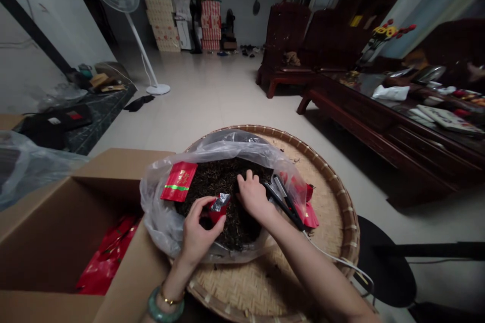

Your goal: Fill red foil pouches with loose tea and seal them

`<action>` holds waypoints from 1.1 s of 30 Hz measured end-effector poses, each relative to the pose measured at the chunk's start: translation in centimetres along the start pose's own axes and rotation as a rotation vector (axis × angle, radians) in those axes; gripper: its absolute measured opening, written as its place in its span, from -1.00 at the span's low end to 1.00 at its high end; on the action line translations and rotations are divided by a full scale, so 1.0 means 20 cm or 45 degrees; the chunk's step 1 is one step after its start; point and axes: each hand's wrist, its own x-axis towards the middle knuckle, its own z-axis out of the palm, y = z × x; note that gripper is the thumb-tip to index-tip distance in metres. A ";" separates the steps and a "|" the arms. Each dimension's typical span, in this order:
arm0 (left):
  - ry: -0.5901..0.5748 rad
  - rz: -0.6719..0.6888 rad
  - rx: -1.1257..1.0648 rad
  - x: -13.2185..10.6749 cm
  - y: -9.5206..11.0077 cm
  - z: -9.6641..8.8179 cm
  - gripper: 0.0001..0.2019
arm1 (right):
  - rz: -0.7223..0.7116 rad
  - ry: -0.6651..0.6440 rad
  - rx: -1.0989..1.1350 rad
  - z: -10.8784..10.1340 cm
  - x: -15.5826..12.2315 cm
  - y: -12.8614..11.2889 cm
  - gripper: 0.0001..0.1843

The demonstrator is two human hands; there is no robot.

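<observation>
My left hand (200,229) pinches a small red foil packet (217,214) whose silver inner mouth gapes upward. My right hand (253,194) reaches down into dark, twisted tea leaves (227,174), its fingers curled around some of them; the fingertips are partly hidden. The leaves fill a clear plastic bag (159,229) with its rim folded down. A filled-looking red packet (179,181) with a green stripe lies on the bag's left side. To the right of my right hand, a black hand-held sealer like a hair straightener (284,202) rests with its cord trailing off.
The bag sits on a round woven bamboo tray (318,176). More red packets (310,216) lie at its right. An open cardboard box (129,267) with red packets inside stands left. A standing fan (147,60), wooden bench (284,55) and low table (359,126) are beyond.
</observation>
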 end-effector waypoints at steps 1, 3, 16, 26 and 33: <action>-0.002 0.000 -0.005 0.00 0.00 0.00 -0.70 | -0.006 -0.017 0.007 -0.01 0.01 -0.01 -0.65; 0.001 0.005 -0.008 0.00 -0.01 0.00 -0.69 | -0.009 -0.031 0.026 -0.02 0.02 -0.01 -0.67; 0.004 -0.015 -0.025 0.00 0.00 -0.01 -0.69 | -0.216 0.243 0.783 0.06 0.02 0.08 -0.61; 0.009 -0.001 -0.014 0.00 0.01 -0.01 -0.70 | 0.071 0.127 1.633 0.18 -0.02 0.11 -0.64; 0.013 0.003 -0.012 0.00 0.01 -0.02 -0.70 | -0.315 0.036 0.486 0.11 -0.09 0.06 -0.60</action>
